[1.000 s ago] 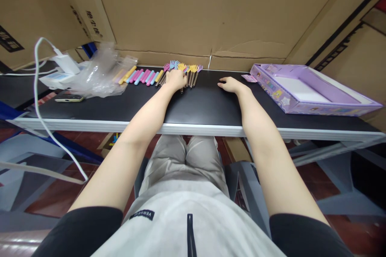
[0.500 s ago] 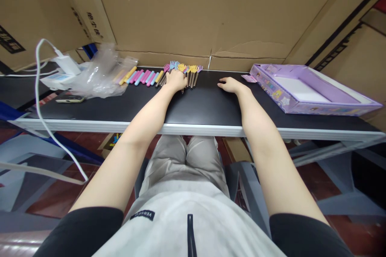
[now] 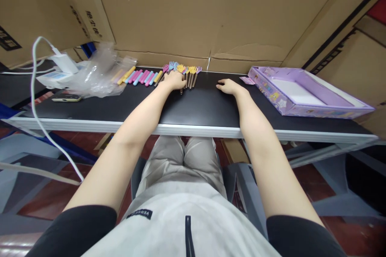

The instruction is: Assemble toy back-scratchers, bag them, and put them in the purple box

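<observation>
Bare forearms, short black sleeves (image 3: 81, 229), a pale grey top and light khaki trousers (image 3: 181, 160).

Matt blk table (image 3: 199, 104), crinkly clr plastic bag (image 3: 96, 72)

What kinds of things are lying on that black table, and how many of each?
Bunch of little hand-shaped scratchers on metal stems: 1
Row of pastel plastic sticks: 1
Purple cardboard tray: 1
Crumpled clear plastic bag: 1
White charger: 1
Phone: 1
Total: 6
</observation>
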The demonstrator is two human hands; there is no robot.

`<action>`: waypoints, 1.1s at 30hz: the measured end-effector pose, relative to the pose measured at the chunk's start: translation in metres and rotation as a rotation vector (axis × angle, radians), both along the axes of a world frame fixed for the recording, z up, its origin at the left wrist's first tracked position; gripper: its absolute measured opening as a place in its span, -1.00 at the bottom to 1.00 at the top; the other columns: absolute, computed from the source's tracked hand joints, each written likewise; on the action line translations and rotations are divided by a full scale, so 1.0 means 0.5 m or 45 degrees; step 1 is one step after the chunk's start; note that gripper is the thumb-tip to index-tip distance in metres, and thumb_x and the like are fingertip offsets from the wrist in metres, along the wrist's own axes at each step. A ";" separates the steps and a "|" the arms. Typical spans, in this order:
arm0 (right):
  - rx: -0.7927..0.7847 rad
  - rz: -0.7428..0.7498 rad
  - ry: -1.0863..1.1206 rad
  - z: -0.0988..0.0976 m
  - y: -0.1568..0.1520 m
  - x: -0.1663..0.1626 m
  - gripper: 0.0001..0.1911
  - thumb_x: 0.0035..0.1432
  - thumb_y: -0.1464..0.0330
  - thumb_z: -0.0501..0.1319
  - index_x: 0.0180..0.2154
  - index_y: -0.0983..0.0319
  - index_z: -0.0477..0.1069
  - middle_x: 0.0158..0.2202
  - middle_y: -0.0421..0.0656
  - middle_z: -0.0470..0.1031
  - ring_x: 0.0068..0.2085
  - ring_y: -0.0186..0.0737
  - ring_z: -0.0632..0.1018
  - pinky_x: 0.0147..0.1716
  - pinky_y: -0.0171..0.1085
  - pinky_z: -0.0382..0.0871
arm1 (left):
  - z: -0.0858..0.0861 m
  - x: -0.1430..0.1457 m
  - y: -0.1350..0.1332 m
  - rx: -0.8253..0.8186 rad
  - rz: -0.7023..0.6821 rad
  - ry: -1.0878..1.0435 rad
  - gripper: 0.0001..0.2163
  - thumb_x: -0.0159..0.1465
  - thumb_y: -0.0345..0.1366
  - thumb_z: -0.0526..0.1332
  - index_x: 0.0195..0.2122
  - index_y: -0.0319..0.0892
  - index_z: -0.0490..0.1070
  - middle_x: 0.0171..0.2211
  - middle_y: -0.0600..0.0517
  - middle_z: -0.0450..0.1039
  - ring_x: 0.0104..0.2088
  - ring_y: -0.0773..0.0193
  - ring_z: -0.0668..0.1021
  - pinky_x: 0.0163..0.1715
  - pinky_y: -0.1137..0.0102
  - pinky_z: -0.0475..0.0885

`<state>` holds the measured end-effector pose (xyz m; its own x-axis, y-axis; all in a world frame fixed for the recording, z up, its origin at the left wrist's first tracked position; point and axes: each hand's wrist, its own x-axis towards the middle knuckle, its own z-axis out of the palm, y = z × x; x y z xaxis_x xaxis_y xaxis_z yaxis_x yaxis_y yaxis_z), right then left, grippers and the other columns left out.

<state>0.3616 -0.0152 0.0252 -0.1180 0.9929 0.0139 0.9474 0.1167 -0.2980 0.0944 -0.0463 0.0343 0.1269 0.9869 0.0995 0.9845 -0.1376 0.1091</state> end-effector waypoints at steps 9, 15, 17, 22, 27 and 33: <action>0.005 0.024 0.008 -0.009 0.012 0.009 -0.40 0.56 0.35 0.23 0.51 0.42 0.38 0.53 0.12 0.37 0.55 -0.01 0.41 0.57 -0.20 0.19 | 0.065 -0.119 0.028 -0.149 -0.226 -0.240 -0.56 0.43 -0.14 0.19 0.25 -0.07 0.67 0.20 0.01 0.70 0.26 0.03 0.65 0.36 0.27 0.43; 0.024 0.046 0.027 -0.015 0.024 0.017 -0.41 0.53 0.35 0.25 0.49 0.34 0.43 0.51 0.08 0.40 0.54 0.05 0.44 0.58 -0.08 0.22 | 0.011 -0.217 0.002 0.332 0.242 -0.559 -0.55 0.40 -0.33 0.09 0.16 -0.32 0.68 0.08 -0.21 0.72 0.15 -0.01 0.69 0.32 0.25 0.48; 0.018 0.034 0.011 -0.013 0.020 0.014 -0.41 0.55 0.35 0.23 0.50 0.36 0.42 0.52 0.09 0.39 0.54 0.04 0.43 0.58 -0.10 0.22 | -0.002 -0.234 0.004 0.352 0.351 -0.548 -0.55 0.37 -0.35 0.11 0.14 -0.31 0.69 0.11 -0.24 0.71 0.18 -0.06 0.68 0.35 0.21 0.47; 0.001 0.021 -0.035 -0.003 0.001 0.001 -0.40 0.57 0.37 0.19 0.52 0.42 0.37 0.53 0.08 0.36 0.55 0.00 0.42 0.58 -0.15 0.21 | -0.018 -0.242 0.021 0.289 0.499 -0.477 -0.49 0.20 -0.38 0.20 0.16 -0.27 0.70 0.14 -0.24 0.70 0.26 -0.17 0.65 0.38 0.13 0.47; -0.022 0.003 -0.043 0.008 -0.012 -0.007 -0.39 0.59 0.36 0.18 0.52 0.47 0.35 0.55 0.12 0.33 0.57 -0.01 0.39 0.57 -0.22 0.18 | -0.023 -0.243 0.022 0.223 0.473 -0.425 -0.51 0.10 -0.37 0.25 0.06 -0.21 0.73 -0.01 -0.21 0.75 0.20 -0.21 0.66 0.31 0.08 0.53; -0.018 0.006 -0.041 0.004 -0.004 -0.003 -0.39 0.58 0.36 0.19 0.52 0.44 0.35 0.55 0.11 0.34 0.56 -0.01 0.40 0.58 -0.19 0.18 | -0.015 -0.229 0.005 0.188 0.480 -0.417 -0.57 0.24 -0.36 0.25 0.10 -0.25 0.72 -0.18 -0.18 0.74 0.08 -0.08 0.71 0.27 0.19 0.55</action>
<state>0.3602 -0.0175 0.0270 -0.1227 0.9924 -0.0043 0.9561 0.1170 -0.2687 -0.0199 -0.0439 0.0270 -0.2956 0.9306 0.2159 0.8861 0.1826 0.4261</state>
